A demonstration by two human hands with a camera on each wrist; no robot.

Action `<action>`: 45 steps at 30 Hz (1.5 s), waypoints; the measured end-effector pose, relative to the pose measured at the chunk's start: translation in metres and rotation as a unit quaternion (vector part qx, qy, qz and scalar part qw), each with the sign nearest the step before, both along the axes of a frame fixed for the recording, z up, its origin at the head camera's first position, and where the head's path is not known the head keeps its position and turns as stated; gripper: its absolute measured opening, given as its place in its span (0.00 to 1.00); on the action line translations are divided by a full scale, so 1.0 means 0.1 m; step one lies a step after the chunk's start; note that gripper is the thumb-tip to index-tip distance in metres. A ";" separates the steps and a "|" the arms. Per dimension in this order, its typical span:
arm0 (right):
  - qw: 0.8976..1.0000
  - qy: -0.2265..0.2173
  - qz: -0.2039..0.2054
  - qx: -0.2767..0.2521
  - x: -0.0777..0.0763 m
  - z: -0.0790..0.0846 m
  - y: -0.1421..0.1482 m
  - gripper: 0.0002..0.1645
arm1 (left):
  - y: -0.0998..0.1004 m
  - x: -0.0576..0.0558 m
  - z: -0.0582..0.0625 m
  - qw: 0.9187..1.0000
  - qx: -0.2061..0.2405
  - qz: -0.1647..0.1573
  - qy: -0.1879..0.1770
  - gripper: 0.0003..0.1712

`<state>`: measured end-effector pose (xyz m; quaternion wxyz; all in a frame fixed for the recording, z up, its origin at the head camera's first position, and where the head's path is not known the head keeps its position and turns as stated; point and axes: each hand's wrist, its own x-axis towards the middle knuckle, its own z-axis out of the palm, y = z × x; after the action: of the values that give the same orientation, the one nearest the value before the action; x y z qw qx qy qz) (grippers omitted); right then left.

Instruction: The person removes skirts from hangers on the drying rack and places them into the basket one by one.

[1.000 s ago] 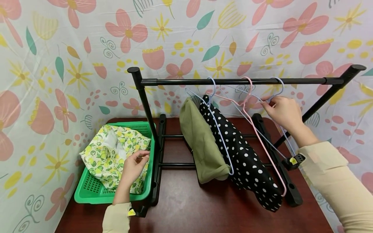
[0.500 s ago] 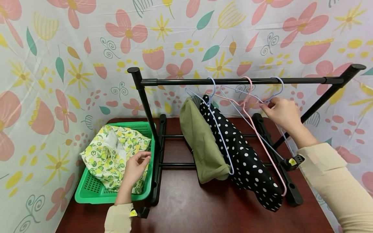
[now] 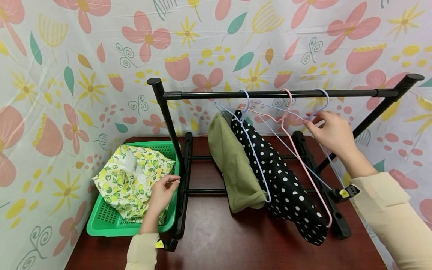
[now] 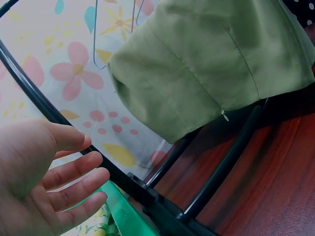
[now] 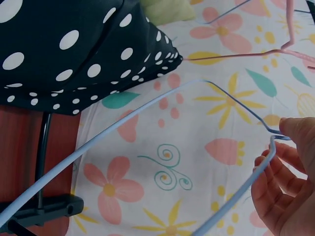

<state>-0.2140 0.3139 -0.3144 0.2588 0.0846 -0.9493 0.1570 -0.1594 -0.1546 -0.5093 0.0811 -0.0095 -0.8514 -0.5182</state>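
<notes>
My right hand (image 3: 330, 131) pinches the neck of a bare light-blue hanger (image 5: 93, 146) between thumb and fingers, just under its hook, which sits over the black rail. To its left, a polka-dot black garment (image 3: 280, 176) hangs from a pink hanger (image 3: 291, 102). Further left, an olive-green garment (image 4: 206, 54) with a small zip pull hangs on another light-blue hanger (image 3: 258, 165). My left hand (image 3: 162, 193) hovers over the right side of the green basket (image 3: 101, 229), its fingers loosely bent around nothing. In that basket lies a lemon-print cloth (image 3: 118, 183).
The black garment rack (image 3: 209, 95) stands on a dark red-brown table (image 3: 216, 240), its left foot (image 3: 182, 210) right beside the basket. Its lower crossbars (image 3: 206, 191) run beneath the garments. A flower-patterned sheet (image 3: 209, 48) covers the wall behind.
My left hand has drifted right toward the rack's left foot. The right hand has shifted slightly, still holding the bare blue hanger, which has turned a little. The hung garments look unmoved.
</notes>
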 end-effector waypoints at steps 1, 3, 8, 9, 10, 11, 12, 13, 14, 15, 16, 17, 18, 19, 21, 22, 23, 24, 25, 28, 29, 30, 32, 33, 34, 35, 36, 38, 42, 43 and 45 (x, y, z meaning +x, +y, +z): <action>1.000 -0.004 -0.003 -0.003 0.02 0.01 0.00 0.19 | 0.01 0.00 0.00 1.000 0.001 0.001 0.001 0.08; 1.000 -0.006 -0.007 -0.011 0.04 0.03 0.00 0.19 | 0.01 -0.01 0.01 1.000 0.004 0.002 -0.003 0.08; 0.999 0.002 -0.025 -0.036 0.10 0.03 0.00 0.13 | 0.02 -0.04 0.03 1.000 0.001 0.006 -0.002 0.08; 0.999 0.004 -0.027 -0.039 0.11 0.04 0.00 0.12 | 0.03 -0.05 0.04 1.000 -0.002 0.007 0.000 0.08; 0.999 0.005 -0.028 -0.042 0.12 0.04 0.00 0.12 | 0.03 -0.06 0.04 1.000 -0.004 0.006 0.004 0.08; 0.999 0.007 -0.028 -0.043 0.13 0.04 0.01 0.11 | 0.04 -0.07 0.05 1.000 -0.005 0.004 0.006 0.08; 0.999 0.011 -0.026 -0.043 0.14 0.04 0.01 0.11 | 0.04 -0.08 0.05 1.000 -0.006 0.003 0.008 0.07; 0.999 0.017 -0.022 -0.039 0.15 0.04 0.00 0.10 | 0.05 -0.08 0.05 1.000 -0.006 0.003 0.010 0.07; 0.999 0.022 -0.015 -0.036 0.15 0.04 0.00 0.10 | 0.05 -0.09 0.05 1.000 -0.007 0.002 0.013 0.08; 0.999 0.027 -0.009 -0.031 0.16 0.05 -0.01 0.09 | 0.05 -0.10 0.05 1.000 -0.006 0.001 0.015 0.07; 0.999 0.031 -0.004 -0.026 0.16 0.05 -0.02 0.09 | 0.06 -0.10 0.05 1.000 -0.005 0.001 0.018 0.07; 0.999 0.037 0.001 -0.021 0.17 0.06 -0.03 0.09 | 0.06 -0.11 0.06 1.000 -0.004 0.000 0.019 0.07; 0.999 0.039 0.006 -0.016 0.18 0.07 -0.04 0.08 | 0.07 -0.11 0.06 1.000 -0.004 0.000 0.020 0.07; 0.999 0.040 0.010 -0.012 0.19 0.08 -0.05 0.08 | 0.07 -0.11 0.07 1.000 -0.004 0.000 0.020 0.07; 0.999 0.039 0.015 -0.006 0.20 0.10 -0.09 0.07 | 0.08 -0.12 0.08 1.000 -0.002 0.001 0.019 0.07; 0.999 0.039 0.017 -0.003 0.21 0.11 -0.10 0.07 | 0.09 -0.13 0.09 1.000 -0.003 0.000 0.020 0.07; 0.999 0.040 0.020 -0.002 0.22 0.12 -0.12 0.07 | 0.09 -0.14 0.09 1.000 -0.002 -0.001 0.020 0.07; 0.999 0.041 0.022 -0.001 0.23 0.13 -0.14 0.07 | 0.10 -0.14 0.10 1.000 -0.001 -0.001 0.022 0.07; 0.999 0.043 0.024 0.001 0.23 0.14 -0.16 0.07 | 0.11 -0.15 0.11 1.000 0.002 -0.002 0.023 0.07; 0.998 0.050 0.030 0.002 0.25 0.17 -0.22 0.07 | 0.14 -0.17 0.13 1.000 0.007 -0.003 0.027 0.07; 0.998 0.053 0.033 0.002 0.26 0.18 -0.25 0.07 | 0.14 -0.18 0.13 1.000 0.009 -0.004 0.027 0.07; 0.998 0.055 0.036 0.004 0.27 0.19 -0.27 0.07 | 0.16 -0.18 0.14 1.000 0.012 -0.004 0.026 0.07; 0.997 0.061 0.044 0.006 0.28 0.20 -0.33 0.06 | 0.18 -0.20 0.15 1.000 0.015 -0.007 0.025 0.07; 0.996 0.066 0.050 0.010 0.29 0.21 -0.36 0.06 | 0.19 -0.21 0.15 1.000 0.015 -0.008 0.023 0.07; 0.996 0.072 0.056 0.012 0.29 0.21 -0.39 0.05 | 0.20 -0.22 0.15 1.000 0.016 -0.010 0.022 0.07; 0.995 0.078 0.064 0.016 0.29 0.22 -0.42 0.05 | 0.21 -0.22 0.15 1.000 0.017 -0.012 0.022 0.07; 0.994 0.083 0.071 0.019 0.29 0.22 -0.45 0.04 | 0.23 -0.23 0.16 0.999 0.018 -0.015 0.022 0.07; 0.991 0.097 0.086 0.029 0.29 0.22 -0.50 0.03 | 0.25 -0.24 0.16 0.999 0.021 -0.020 0.025 0.07; 0.988 0.106 0.105 0.038 0.29 0.23 -0.61 0.02 | 0.31 -0.26 0.15 0.999 0.027 -0.029 0.031 0.07; 0.988 0.105 0.107 0.038 0.29 0.23 -0.63 0.02 | 0.32 -0.27 0.15 0.999 0.027 -0.032 0.031 0.07; 0.988 0.101 0.110 0.036 0.28 0.24 -0.68 0.03 | 0.35 -0.27 0.15 0.998 0.029 -0.037 0.032 0.07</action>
<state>-0.1858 0.2462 -0.2903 0.3316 0.2128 -0.9082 0.1413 -0.1865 -0.1197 -0.4939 0.0891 -0.0548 -0.8319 -0.5449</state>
